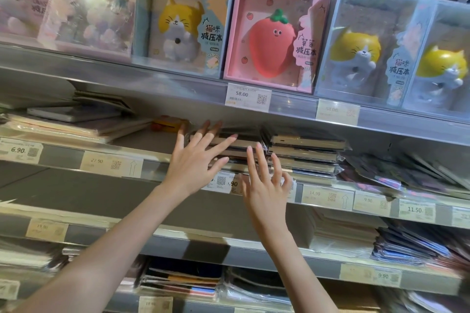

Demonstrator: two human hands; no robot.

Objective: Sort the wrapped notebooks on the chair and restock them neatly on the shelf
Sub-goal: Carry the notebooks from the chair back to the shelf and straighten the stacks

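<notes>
Two bare arms reach up to the shelf (254, 114). Left hand (195, 160) has its fingers spread, fingertips on a stack of wrapped notebooks (236, 146). Right hand (264, 180), fingers straight and splayed, touches the stack's front edge.

pink strawberry box (276, 30), yellow-grey cat box (181, 20)

Glossy clear plastic wrap crinkles round the notebooks (304, 154) at the shelf (178, 107) front edge. The shelf looks like smooth grey metal with paper price tags (248, 97). Boxes (273, 30) above are shiny plastic.
</notes>
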